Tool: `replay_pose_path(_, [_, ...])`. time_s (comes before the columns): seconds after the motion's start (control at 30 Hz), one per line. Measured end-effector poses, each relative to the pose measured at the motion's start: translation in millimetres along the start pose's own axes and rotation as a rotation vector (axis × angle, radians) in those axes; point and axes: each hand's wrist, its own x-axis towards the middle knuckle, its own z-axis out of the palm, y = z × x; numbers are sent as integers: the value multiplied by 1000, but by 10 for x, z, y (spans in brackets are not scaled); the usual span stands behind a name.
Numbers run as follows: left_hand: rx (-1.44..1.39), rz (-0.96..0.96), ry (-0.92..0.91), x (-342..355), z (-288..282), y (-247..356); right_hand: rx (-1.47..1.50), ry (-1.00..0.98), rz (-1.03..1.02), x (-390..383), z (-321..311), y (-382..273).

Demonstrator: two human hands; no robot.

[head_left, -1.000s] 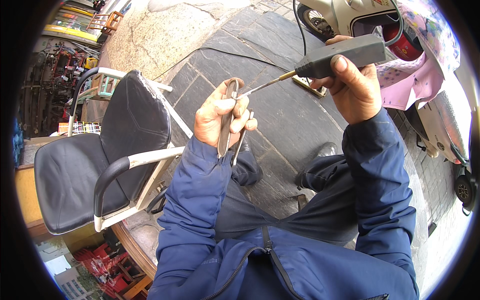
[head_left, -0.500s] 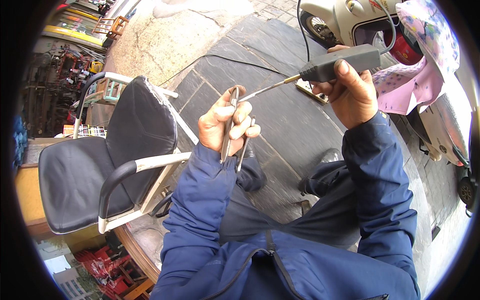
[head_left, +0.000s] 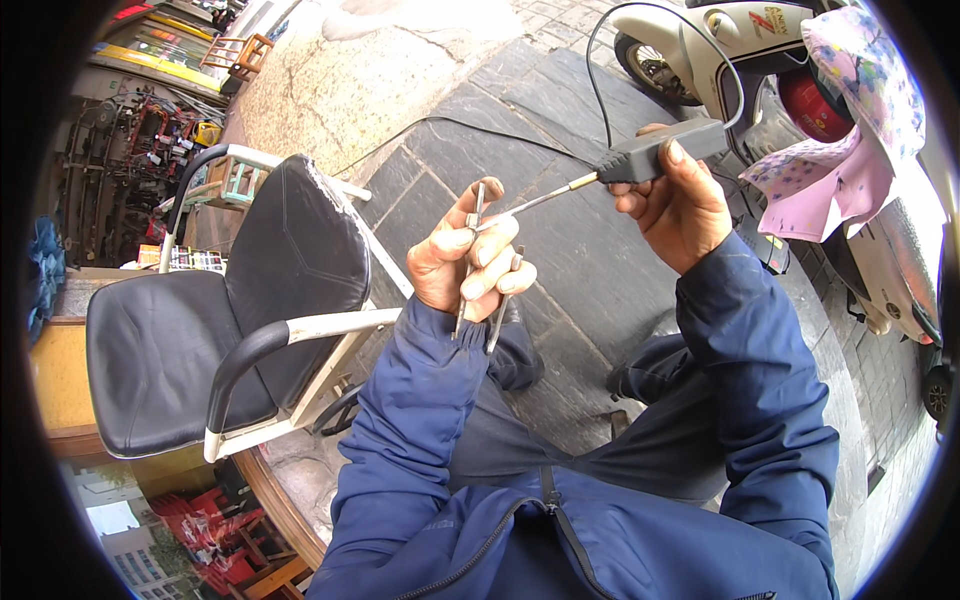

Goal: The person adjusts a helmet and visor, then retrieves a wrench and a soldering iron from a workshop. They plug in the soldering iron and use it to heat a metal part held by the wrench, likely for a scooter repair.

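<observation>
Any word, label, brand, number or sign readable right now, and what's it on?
White scooter: lettering on its body; I won't copy it.
Red rounded object: marks too small to read.
Printed sheets: too small.
Dark grey handheld tool, metal piece: none I can make out.

A black armchair (head_left: pixel 225 320) stands by grey stone paving (head_left: pixel 580 275).

An armchair (head_left: pixel 270 300) stands left of the left grip (head_left: pixel 450 258), a scooter (head_left: pixel 745 36) beyond the corded tool (head_left: pixel 640 155) at right.
</observation>
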Motion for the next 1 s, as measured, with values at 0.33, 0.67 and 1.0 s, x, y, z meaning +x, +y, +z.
replay_pose_path(0.33, [-8, -32, -81, 11, 4, -8, 33, -6, 23, 26, -51, 51])
replay_pose_path(0.67, [-15, -39, -130, 23, 7, -6, 40, 5, 25, 40, -65, 56])
replay_pose_path(1.0, [-27, -42, -113, 13, -1, -6, 45, -10, 27, 37, -81, 67])
